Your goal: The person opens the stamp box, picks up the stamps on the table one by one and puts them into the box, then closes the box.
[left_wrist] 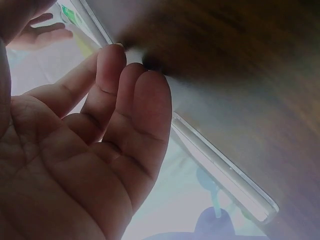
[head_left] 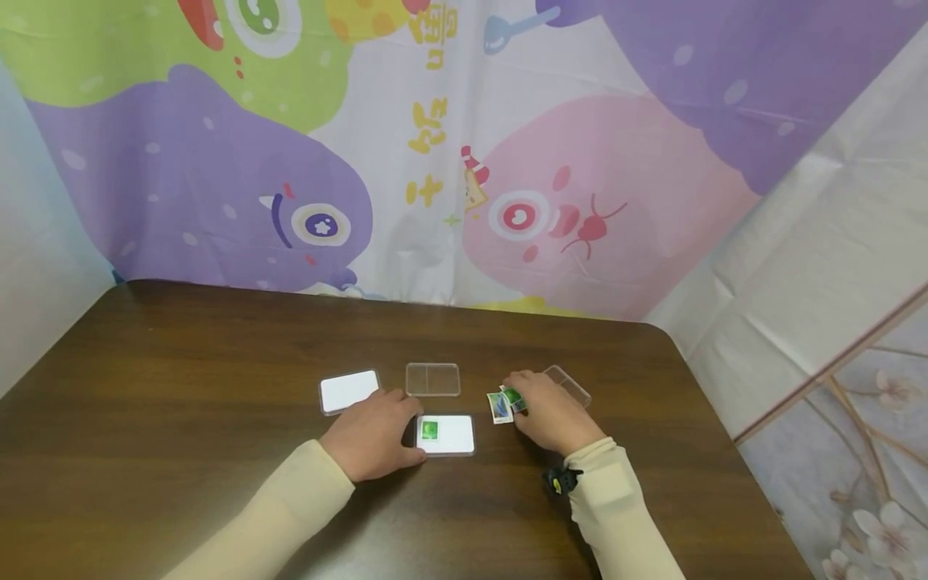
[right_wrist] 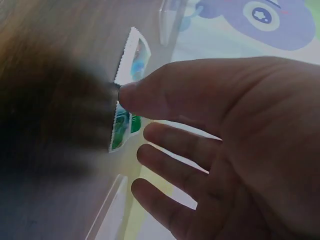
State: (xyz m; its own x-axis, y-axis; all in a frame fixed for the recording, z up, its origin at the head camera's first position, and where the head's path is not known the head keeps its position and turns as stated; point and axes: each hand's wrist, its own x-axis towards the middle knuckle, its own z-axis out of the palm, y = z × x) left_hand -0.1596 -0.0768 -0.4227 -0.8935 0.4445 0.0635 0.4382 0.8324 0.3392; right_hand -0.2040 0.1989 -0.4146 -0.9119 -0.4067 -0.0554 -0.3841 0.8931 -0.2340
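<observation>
A clear-rimmed flat case (head_left: pixel 457 436) with a white insert lies in front of me, a small green stamp (head_left: pixel 429 430) at its left end. My left hand (head_left: pixel 373 435) holds that left end, thumb at the near corner and forefinger at the far one. To the right, my right hand (head_left: pixel 551 409) reaches over some stamps; one with a blue picture (head_left: pixel 499 408) lies partly out from under it, beside a green stamp (head_left: pixel 514 399). In the right wrist view the thumb (right_wrist: pixel 132 97) touches the stamps, several fingers are relaxed, and the forefinger is hidden.
Another white-filled case (head_left: pixel 348 392) lies to the left, behind my left hand. A transparent lid (head_left: pixel 432 379) sits beyond the middle case. A second transparent piece (head_left: pixel 570 385) is partly covered by my right hand. A cartoon-printed cloth (head_left: pixel 413 266) hangs behind the brown table (head_left: pixel 217 338).
</observation>
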